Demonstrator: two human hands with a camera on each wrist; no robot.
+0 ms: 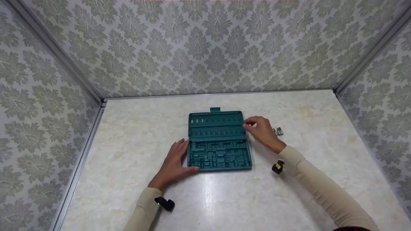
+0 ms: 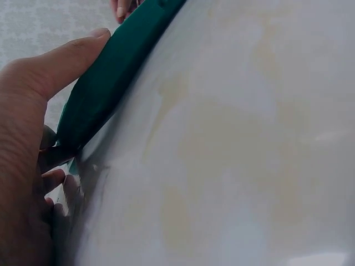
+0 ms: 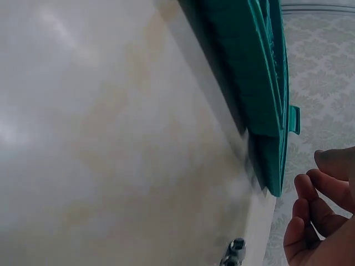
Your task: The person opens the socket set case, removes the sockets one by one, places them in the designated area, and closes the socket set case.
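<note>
A green plastic socket-set case [image 1: 216,138] lies unfolded on the table, its moulded slots facing up. My left hand [image 1: 175,160] holds its near left corner, thumb on the front edge and fingers along the left side; in the left wrist view the thumb presses the green wall [image 2: 105,83]. At the upper right edge of the case is my right hand [image 1: 261,131]. Its fingers [image 3: 310,191] are bent, with thumb and forefinger tips close together, and nothing shows between them. Small metal pieces [image 1: 197,121] sit in the upper left slots.
Several small metal sockets [image 1: 280,131] lie on the table right of the case, partly behind the right hand; one socket [image 3: 233,252] shows in the right wrist view. Patterned panels [image 1: 216,48] stand around the pale table [image 1: 135,122].
</note>
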